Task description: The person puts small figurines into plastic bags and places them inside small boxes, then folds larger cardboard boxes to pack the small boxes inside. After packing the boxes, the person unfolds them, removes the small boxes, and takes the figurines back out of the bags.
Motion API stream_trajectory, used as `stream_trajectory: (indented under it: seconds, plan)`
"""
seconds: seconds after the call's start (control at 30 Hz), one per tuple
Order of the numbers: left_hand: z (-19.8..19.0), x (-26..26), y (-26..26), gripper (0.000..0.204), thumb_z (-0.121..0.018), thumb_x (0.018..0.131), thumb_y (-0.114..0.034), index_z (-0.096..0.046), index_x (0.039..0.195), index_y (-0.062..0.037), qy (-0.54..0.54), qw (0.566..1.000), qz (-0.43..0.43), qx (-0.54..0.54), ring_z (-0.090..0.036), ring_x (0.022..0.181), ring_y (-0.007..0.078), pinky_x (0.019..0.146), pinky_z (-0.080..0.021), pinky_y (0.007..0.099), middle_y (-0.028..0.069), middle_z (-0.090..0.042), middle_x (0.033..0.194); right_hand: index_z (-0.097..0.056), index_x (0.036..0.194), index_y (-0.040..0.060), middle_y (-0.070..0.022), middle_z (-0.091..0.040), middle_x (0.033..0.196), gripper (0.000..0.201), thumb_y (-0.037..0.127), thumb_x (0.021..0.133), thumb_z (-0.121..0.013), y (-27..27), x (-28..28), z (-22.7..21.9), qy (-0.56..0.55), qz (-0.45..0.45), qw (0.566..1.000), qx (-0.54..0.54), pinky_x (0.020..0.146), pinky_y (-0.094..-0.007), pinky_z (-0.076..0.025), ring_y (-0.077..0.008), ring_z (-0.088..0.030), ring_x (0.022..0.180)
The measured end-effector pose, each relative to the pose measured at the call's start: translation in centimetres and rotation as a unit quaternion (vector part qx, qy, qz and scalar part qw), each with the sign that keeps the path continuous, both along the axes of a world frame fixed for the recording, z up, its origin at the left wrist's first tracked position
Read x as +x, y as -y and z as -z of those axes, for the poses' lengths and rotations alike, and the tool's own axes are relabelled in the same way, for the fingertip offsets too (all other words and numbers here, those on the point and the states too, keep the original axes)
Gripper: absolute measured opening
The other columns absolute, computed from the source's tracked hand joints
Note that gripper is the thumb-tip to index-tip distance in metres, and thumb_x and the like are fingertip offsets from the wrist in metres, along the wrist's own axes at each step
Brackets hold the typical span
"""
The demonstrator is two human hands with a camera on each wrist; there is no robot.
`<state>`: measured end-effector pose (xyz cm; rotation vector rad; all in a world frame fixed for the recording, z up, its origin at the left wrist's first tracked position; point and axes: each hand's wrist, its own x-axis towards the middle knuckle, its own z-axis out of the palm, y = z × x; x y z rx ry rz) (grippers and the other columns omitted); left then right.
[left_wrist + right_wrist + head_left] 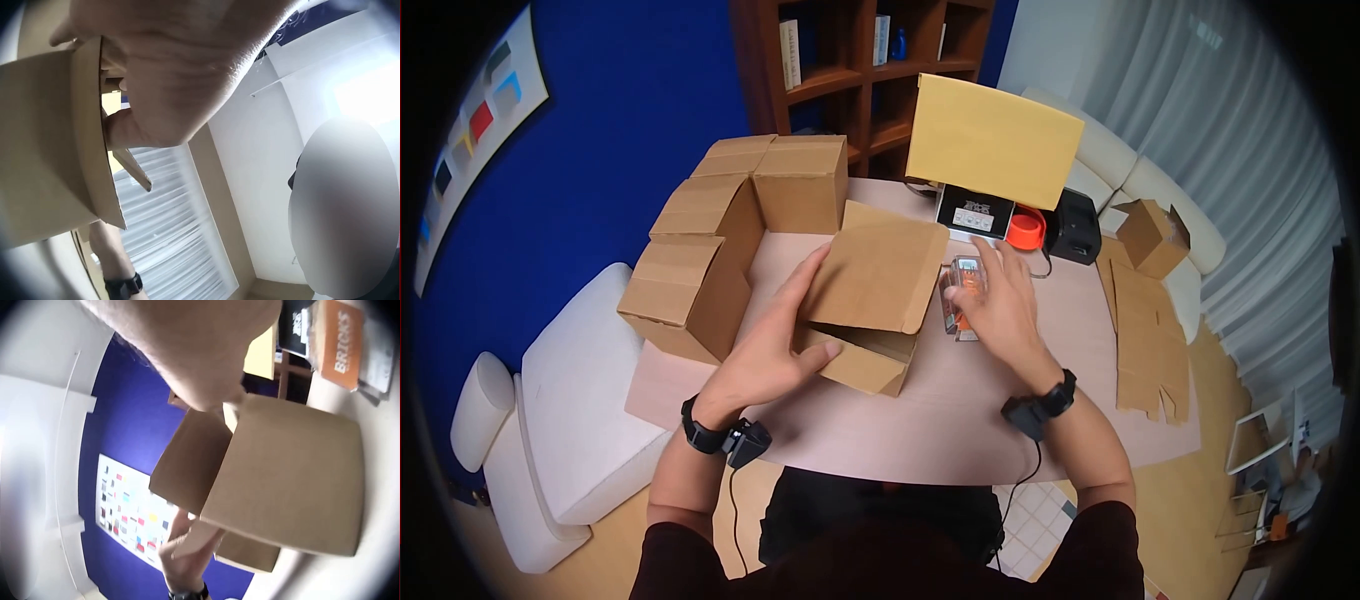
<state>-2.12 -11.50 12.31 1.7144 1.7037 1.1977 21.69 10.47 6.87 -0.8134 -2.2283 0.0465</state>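
A brown cardboard box point(875, 275) with its lid flap partly raised stands in the middle of the table. My left hand point(765, 355) grips its left side, the thumb over the front edge and the fingers along the lid. In the left wrist view that thumb reaches past the edge of the box wall point(50, 150). To the right of the box, my right hand point(1005, 305) is over a small clear pack point(967, 270) with orange contents, fingers extended and thumb across it. The right wrist view shows an orange face marked BRICKS point(340, 347) beside the box.
Several closed cardboard boxes point(690, 250) line the table's left side. At the back are a yellow envelope point(995, 135), a black box point(973, 212), a red-orange round object point(1026, 228) and a black device point(1073, 228). Flattened cardboard point(1150, 345) and a small open box point(1152, 240) are at right.
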Motion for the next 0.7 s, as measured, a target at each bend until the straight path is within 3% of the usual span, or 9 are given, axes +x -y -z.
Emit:
stream_trajectory:
  seconds: [0.13, 0.2, 0.23, 0.37, 0.43, 0.57, 0.6, 0.63, 0.7]
  plan:
    - [-0.3, 1.5, -0.4, 0.086, -0.075, 0.094, -0.016, -0.031, 0.168, -0.0146, -0.090, 0.992, -0.092, 0.009, -0.047, 0.151, 0.0366, 0.122, -0.041, 0.0457, 0.0218, -0.047, 0.164, -0.048, 0.156, 0.0076, -0.0316, -0.041, 0.156, 0.084, 0.034, 0.084, -0.082, -0.6, -0.7, 2.0, 0.110, 0.064, 0.980, -0.150, 0.109, -0.0574, -0.047, -0.0538, -0.042, 0.140]
    - [0.4, 1.3, -0.6, 0.071, -0.071, 0.099, -0.030, -0.043, 0.162, -0.0165, -0.177, 0.958, -0.226, -0.027, -0.065, 0.132, 0.0389, 0.106, -0.053, 0.0481, 0.0229, -0.064, 0.146, -0.049, 0.155, 0.0062, -0.0292, -0.034, 0.164, 0.088, 0.039, 0.081, -0.084, -0.4, -1.3, 2.0, 0.174, 0.125, 0.959, -0.186, 0.108, -0.0580, -0.050, -0.0542, -0.048, 0.138]
    - [0.4, 1.3, -0.8, 0.055, -0.067, 0.103, -0.036, -0.057, 0.151, -0.0140, -0.155, 0.957, -0.246, -0.015, -0.073, 0.117, 0.0382, 0.098, -0.057, 0.0479, 0.0206, -0.072, 0.132, -0.049, 0.155, 0.0062, -0.0292, -0.034, 0.164, 0.088, 0.039, 0.081, -0.084, -0.4, -1.4, 1.8, 0.174, 0.122, 0.959, -0.186, 0.108, -0.0580, -0.050, -0.0542, -0.048, 0.138]
    - [0.3, 0.1, -0.3, 0.042, -0.064, 0.105, -0.030, -0.066, 0.139, -0.0063, -0.113, 0.961, -0.250, -0.048, -0.075, 0.101, 0.0411, 0.087, -0.059, 0.0483, 0.0208, -0.076, 0.119, -0.060, 0.147, 0.0095, -0.0283, -0.048, 0.156, 0.073, 0.034, 0.082, -0.082, -2.0, -0.8, 1.2, 0.129, 0.127, 0.970, -0.162, 0.106, -0.0546, -0.053, -0.0498, -0.057, 0.132]
    - [1.3, -0.9, -0.4, 0.038, -0.062, 0.108, -0.028, -0.069, 0.133, -0.0008, 0.013, 0.977, -0.209, -0.025, -0.078, 0.096, 0.0349, 0.086, -0.061, 0.0432, 0.0232, -0.076, 0.119, -0.071, 0.135, 0.0091, -0.0257, -0.061, 0.146, 0.056, 0.023, 0.081, -0.078, -2.0, -0.8, 0.0, 0.057, 0.134, 0.984, -0.099, 0.107, -0.0497, -0.053, -0.0420, -0.061, 0.132]
    - [1.6, -1.5, -0.7, 0.038, -0.060, 0.110, -0.026, -0.068, 0.132, 0.0034, 0.141, 0.966, -0.214, -0.022, -0.077, 0.092, 0.0249, 0.083, -0.063, 0.0379, 0.0194, -0.077, 0.114, -0.072, 0.130, 0.0046, -0.0177, -0.065, 0.142, 0.054, 0.015, 0.078, -0.076, 0.4, -0.2, -5.7, -0.092, 0.056, 0.988, -0.112, 0.108, -0.0478, -0.051, -0.0413, -0.063, 0.127]
    - [1.8, -1.9, -0.8, 0.039, -0.060, 0.110, -0.026, -0.067, 0.135, 0.0032, 0.188, 0.962, -0.199, -0.015, -0.074, 0.092, 0.0192, 0.075, -0.061, 0.0345, 0.0138, -0.076, 0.115, -0.072, 0.130, 0.0046, -0.0177, -0.065, 0.142, 0.054, 0.015, 0.078, -0.076, 1.4, -0.2, -6.7, -0.092, 0.054, 0.988, -0.112, 0.108, -0.0478, -0.051, -0.0413, -0.063, 0.127]
    - [2.0, -2.2, -0.9, 0.040, -0.059, 0.111, -0.026, -0.065, 0.138, 0.0030, 0.235, 0.954, -0.184, -0.008, -0.070, 0.092, 0.0135, 0.068, -0.059, 0.0310, 0.0081, -0.074, 0.115, -0.072, 0.128, 0.0034, -0.0173, -0.066, 0.140, 0.052, 0.012, 0.077, -0.075, 2.3, -0.2, -7.4, -0.122, 0.026, 0.991, -0.041, 0.106, -0.0468, -0.052, -0.0401, -0.064, 0.123]
    - [3.0, -3.0, -1.4, 0.039, -0.060, 0.110, -0.026, -0.065, 0.137, 0.0027, 0.260, 0.947, -0.186, 0.014, -0.069, 0.094, 0.0129, 0.071, -0.057, 0.0299, 0.0071, -0.074, 0.115, -0.076, 0.119, 0.0007, -0.0159, -0.070, 0.132, 0.043, 0.003, 0.076, -0.072, 4.2, -0.4, -8.8, -0.162, -0.004, 0.984, 0.077, 0.100, -0.0437, -0.053, -0.0360, -0.065, 0.114]
